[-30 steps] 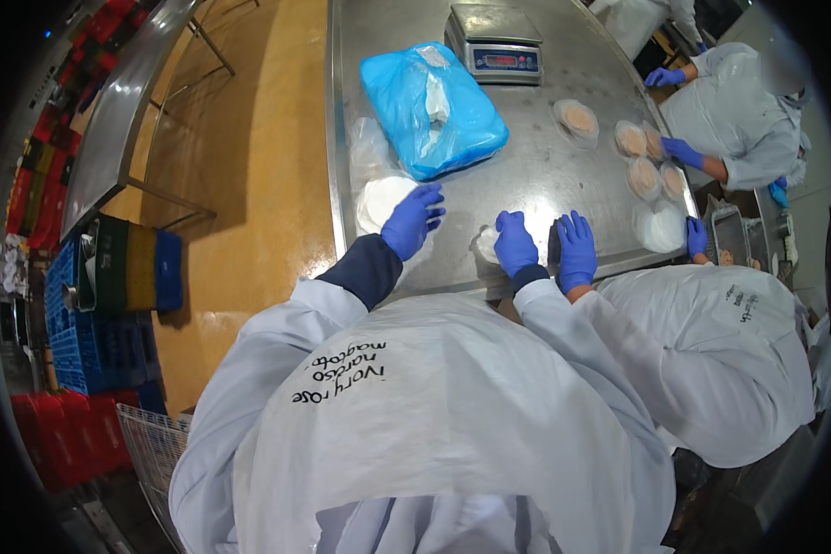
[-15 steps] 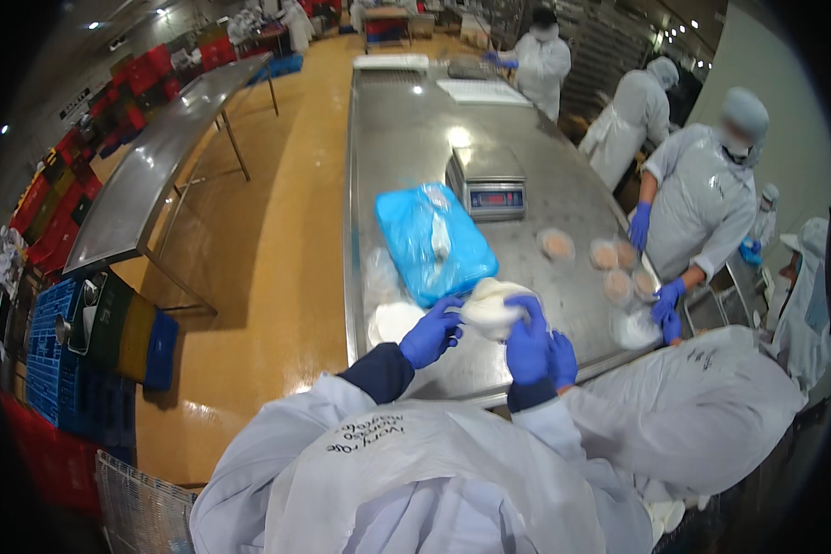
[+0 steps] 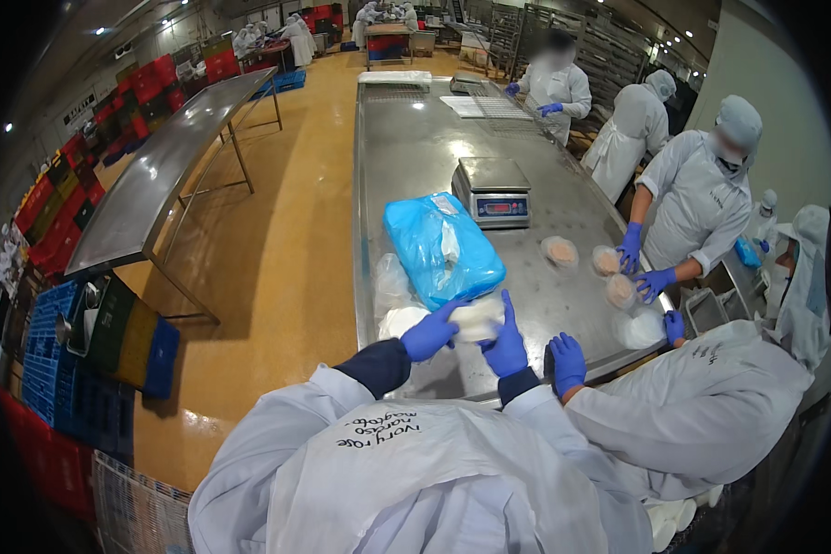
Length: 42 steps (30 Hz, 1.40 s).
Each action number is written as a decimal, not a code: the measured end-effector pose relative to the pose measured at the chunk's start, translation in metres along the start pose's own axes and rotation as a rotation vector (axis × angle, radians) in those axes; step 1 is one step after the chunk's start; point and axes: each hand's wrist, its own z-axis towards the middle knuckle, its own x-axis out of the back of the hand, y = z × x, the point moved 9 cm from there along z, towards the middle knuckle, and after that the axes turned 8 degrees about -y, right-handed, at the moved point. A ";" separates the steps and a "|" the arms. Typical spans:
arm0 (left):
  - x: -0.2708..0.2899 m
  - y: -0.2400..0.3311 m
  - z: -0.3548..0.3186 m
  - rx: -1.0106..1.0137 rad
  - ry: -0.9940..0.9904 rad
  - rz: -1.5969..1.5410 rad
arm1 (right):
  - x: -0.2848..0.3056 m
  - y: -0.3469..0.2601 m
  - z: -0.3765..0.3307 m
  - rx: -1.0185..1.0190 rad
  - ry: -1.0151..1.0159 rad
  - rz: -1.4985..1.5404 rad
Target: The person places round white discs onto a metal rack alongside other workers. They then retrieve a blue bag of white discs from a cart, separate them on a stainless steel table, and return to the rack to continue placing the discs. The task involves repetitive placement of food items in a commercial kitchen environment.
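I'm now holding the blurred white stack [image 3: 477, 321] more compactly than a moment ago, so it's seemingly gathering better; my left hand [image 3: 429, 333] is curling its fingers, my right hand [image 3: 506, 347] partly spreading its own, near the blue bag [image 3: 434, 263].

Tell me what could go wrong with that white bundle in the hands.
The white bundle, held between the left hand and the right hand, looks loose and blurred, so it might slip or come apart.

It is right by the blue bag, so it could brush or catch on it.

A co-worker's hand is close to the right hand; the two might bump.
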 end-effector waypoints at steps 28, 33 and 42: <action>0.057 -0.025 0.022 -0.096 0.280 -0.264 | -0.116 -0.140 -0.016 0.578 -0.189 -0.797; 0.049 -0.052 0.035 0.067 0.153 -0.171 | 0.142 0.070 -0.007 -0.115 0.112 -1.697; 0.011 -0.026 0.019 0.096 -0.020 -0.060 | 0.015 0.011 -0.011 -0.118 0.057 -0.390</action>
